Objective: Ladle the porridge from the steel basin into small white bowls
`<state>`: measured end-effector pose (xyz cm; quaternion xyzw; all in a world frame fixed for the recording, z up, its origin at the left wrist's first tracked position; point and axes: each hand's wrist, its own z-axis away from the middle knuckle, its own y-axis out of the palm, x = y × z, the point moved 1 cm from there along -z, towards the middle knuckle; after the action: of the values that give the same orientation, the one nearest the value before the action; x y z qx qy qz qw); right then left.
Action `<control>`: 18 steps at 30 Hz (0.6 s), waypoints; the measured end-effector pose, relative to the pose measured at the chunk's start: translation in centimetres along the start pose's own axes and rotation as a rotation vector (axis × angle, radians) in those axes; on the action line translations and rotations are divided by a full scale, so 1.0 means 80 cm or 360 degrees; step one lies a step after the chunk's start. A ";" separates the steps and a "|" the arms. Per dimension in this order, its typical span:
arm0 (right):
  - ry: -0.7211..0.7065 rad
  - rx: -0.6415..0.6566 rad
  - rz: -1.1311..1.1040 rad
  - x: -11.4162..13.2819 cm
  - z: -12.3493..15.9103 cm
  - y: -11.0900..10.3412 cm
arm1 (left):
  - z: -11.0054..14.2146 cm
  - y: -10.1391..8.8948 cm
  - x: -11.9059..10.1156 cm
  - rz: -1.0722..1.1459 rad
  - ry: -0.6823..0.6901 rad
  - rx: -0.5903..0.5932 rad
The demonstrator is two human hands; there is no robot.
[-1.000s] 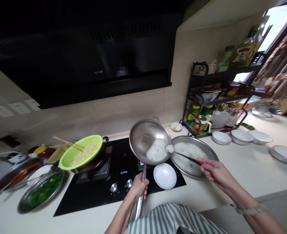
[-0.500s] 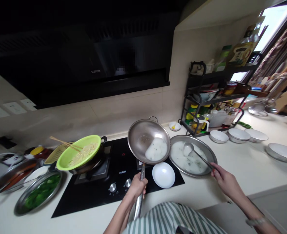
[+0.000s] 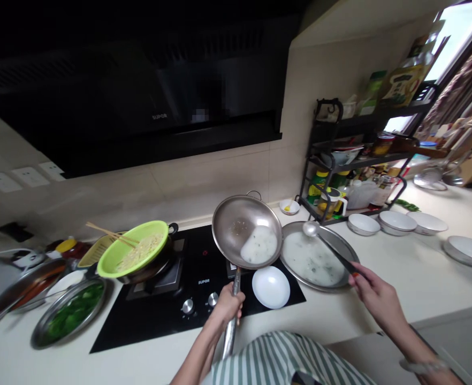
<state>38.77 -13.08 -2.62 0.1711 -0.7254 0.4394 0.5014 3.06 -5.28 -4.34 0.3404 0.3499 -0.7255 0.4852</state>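
Observation:
My left hand (image 3: pixel 230 302) is wrapped round the handle of a steel wok (image 3: pixel 228 227), which tilts to the right with white liquid pooled on that side. In my right hand (image 3: pixel 374 289) is the dark handle of a ladle (image 3: pixel 311 229); its bowl is over the far side of a wide metal tray (image 3: pixel 350 251). White soupy liquid with green flecks (image 3: pixel 308 259) fills the tray. A small white bowl (image 3: pixel 271 287) sits just below the wok's right side, on the cooktop.
A green colander (image 3: pixel 118 255) with noodles and chopsticks rests at the left burner of the black cooktop (image 3: pixel 151 321). Leafy greens fill a metal dish (image 3: pixel 43 329). On the right stand several white bowls (image 3: pixel 363 224) beside a black spice rack (image 3: pixel 332 160). The range hood (image 3: pixel 139 80) hangs above.
The ladle's bowl has risen out of the liquid toward the tray's far edge. My left hand keeps its hold on the wok, which stays tilted. The view has shifted slightly.

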 end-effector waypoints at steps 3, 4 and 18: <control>0.0157 0.0223 -0.0326 0.033 0.008 0.018 | -0.001 0.000 0.001 -0.0004 -0.0004 -0.0007; 0.0144 0.0308 -0.0340 0.043 0.010 0.026 | -0.001 0.000 0.002 0.0000 -0.0002 -0.0007; -0.0246 0.0827 0.0014 0.078 0.016 0.116 | 0.001 -0.001 -0.004 -0.0004 -0.0034 0.0009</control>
<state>28.90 -7.78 -1.61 0.3239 -0.6253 0.5985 0.3819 3.03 -5.19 -4.03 0.3337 0.3430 -0.7306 0.4870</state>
